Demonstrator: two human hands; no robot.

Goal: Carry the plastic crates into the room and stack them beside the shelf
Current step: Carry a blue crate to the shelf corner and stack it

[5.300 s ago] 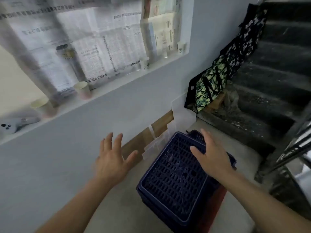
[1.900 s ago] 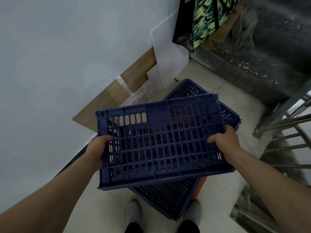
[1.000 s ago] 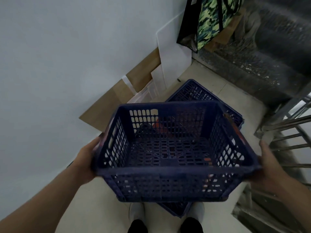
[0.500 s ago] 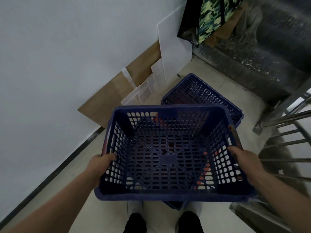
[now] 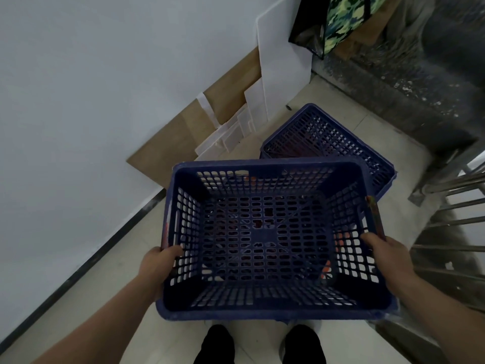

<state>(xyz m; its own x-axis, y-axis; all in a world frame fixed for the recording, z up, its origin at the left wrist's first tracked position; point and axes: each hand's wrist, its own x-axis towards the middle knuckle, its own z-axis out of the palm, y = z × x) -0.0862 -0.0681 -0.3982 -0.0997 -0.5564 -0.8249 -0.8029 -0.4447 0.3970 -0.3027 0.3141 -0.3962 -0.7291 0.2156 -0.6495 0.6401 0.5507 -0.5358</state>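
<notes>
The 2 lattice crates are dark blue, the bag green camouflage, the boards white.

This is a stairwell landing inside a building: rough concrete steps rise at the far right, with a steel stair railing beside them. Flattened cardboard and white boards lean on a plain white wall above the pale tiled floor

Top crate now off the stack, open side up, between hands
</notes>
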